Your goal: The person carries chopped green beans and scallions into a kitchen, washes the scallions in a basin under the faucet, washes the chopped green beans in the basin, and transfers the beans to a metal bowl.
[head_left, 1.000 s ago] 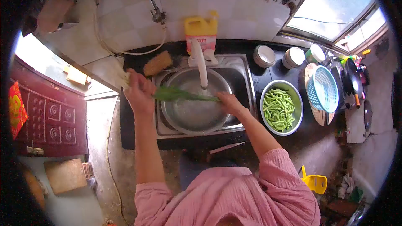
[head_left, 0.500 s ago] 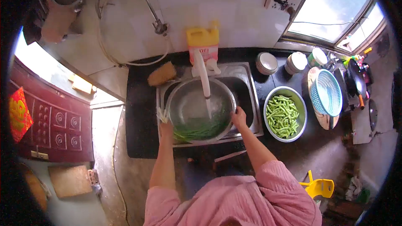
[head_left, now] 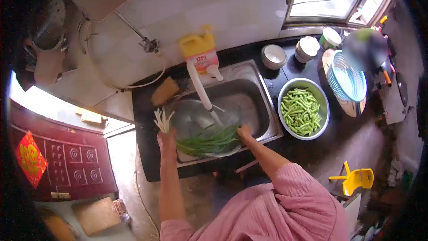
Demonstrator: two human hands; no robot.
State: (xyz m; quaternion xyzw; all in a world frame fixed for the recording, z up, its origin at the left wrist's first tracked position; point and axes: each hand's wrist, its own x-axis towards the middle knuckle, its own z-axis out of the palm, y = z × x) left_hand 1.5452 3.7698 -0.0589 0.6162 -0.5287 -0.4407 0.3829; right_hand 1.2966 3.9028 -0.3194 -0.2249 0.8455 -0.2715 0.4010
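Note:
My left hand (head_left: pixel 166 139) is closed around a bunch of green onions (head_left: pixel 205 143) near the white root ends, which stick up past the fingers. Their green tops lie across a metal basin (head_left: pixel 185 111) in the sink (head_left: pixel 263 107). At the basin's right side, my right hand (head_left: pixel 244 132) is closed at the tips of the greens; its fingers are partly hidden, and whether it also touches the rim is unclear. Water runs from the white faucet (head_left: pixel 199 85) into the basin.
Right of the sink stands a bowl of cut green beans (head_left: pixel 301 111). Beyond it, a blue colander (head_left: pixel 347 78) rests on a board. Stacked bowls (head_left: pixel 273 56), a yellow jug (head_left: pixel 199 50) and a brown sponge (head_left: pixel 165 91) sit around the sink. A yellow stool (head_left: pixel 356 179) is on the floor.
The greens now stretch across to my right hand, which was at the basin's right rim. The basin sits further left in the sink, showing more sink floor. The view has turned slightly.

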